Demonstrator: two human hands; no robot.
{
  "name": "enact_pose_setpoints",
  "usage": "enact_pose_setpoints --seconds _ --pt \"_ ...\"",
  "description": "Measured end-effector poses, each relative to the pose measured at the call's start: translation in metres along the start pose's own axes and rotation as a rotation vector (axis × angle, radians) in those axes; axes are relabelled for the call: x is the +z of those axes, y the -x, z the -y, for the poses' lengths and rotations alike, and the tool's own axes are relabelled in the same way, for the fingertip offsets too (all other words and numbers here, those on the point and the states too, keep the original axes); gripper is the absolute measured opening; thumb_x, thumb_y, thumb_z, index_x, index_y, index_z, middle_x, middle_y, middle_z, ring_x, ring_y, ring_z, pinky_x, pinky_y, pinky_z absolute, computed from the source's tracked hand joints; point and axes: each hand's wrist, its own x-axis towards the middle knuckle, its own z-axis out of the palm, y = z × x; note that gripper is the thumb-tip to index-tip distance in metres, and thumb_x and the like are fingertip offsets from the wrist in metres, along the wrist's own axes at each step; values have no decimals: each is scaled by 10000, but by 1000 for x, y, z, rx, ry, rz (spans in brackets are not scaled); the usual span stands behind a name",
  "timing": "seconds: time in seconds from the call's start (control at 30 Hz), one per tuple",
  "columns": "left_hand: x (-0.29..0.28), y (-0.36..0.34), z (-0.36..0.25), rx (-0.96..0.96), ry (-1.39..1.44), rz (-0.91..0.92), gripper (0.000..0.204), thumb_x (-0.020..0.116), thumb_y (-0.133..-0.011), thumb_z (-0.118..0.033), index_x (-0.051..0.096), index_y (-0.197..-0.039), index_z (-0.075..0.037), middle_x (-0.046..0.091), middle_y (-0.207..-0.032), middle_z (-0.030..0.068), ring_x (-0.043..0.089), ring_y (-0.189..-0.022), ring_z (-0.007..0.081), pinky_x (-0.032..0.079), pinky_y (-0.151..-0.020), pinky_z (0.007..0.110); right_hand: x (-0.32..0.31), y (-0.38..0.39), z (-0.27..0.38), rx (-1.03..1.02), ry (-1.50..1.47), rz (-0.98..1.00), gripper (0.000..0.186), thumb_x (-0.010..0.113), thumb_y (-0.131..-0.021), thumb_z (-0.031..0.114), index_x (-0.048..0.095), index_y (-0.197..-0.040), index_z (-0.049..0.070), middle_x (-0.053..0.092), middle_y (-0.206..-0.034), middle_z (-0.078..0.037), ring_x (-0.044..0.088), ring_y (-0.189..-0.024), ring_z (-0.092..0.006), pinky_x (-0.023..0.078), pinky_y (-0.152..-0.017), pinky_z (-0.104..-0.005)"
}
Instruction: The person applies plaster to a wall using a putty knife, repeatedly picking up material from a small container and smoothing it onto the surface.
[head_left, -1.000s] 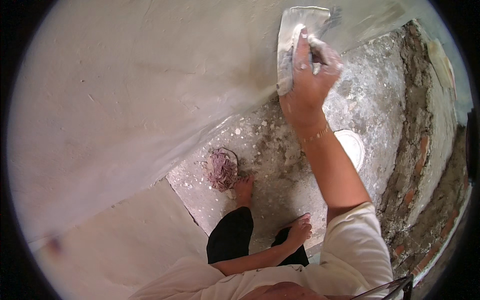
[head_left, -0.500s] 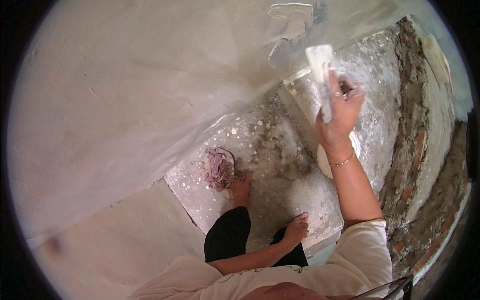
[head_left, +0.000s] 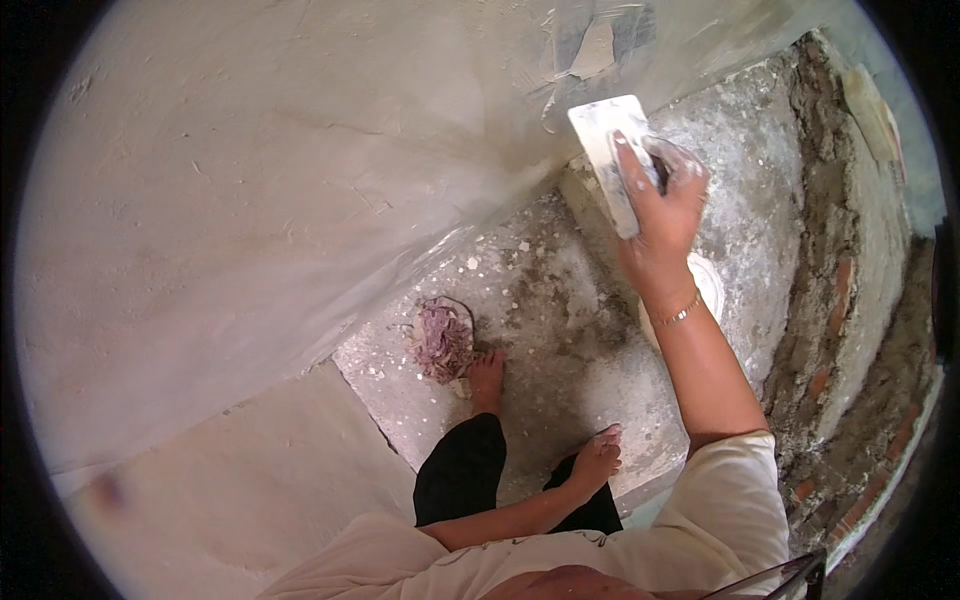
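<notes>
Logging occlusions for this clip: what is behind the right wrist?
A round white object shows on both sides of the right wrist; its middle is covered and cannot be seen.

Unfinished bldg. int., prob. reno site; smeared plaster wall [head_left: 250,200], spattered steps [head_left: 560,290], exposed brick [head_left: 842,290]

Beneath you, the floor [head_left: 545,290] holds pale flecks [head_left: 472,264], a mauve bundle [head_left: 442,342] beside your bare foot [head_left: 487,375], and what looks like a white tub [head_left: 710,282], partly hidden.
</notes>
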Motion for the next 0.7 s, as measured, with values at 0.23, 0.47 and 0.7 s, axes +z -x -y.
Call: enact_pose_setpoints --seconds 0.23,0.47,0.7 --pt "6 -4 3 -22 18 18 538 477 -868 -340 385 -1348 -114 512 -1262 24 435 -738 29 394 -675 202 4 -67 23 -85 0 -347 409 645 -727 0 623 -1125 88 517 -1019 -133 468 -947 -262 414 -795 -306" --pt "-1 -6 8 -8 51 10 606 508 -844 -378 376 -1344 -60 544 -1174 27 398 -677 34 381 -628 173 35 11 13 -112 -42 43 464 617 -730 123 562 -1190 157 527 -1043 -152 460 -989 -301 385 -846 -396" --pt "1 -3 3 16 112 31 585 517 -850 -360 390 -1332 -54 541 -1164 20 411 -680 37 389 -622 185 13 -21 15 54 -30 -258 430 615 -763 -9 517 -1182 -11 507 -968 -106 515 -816 -185 439 -716 -306"
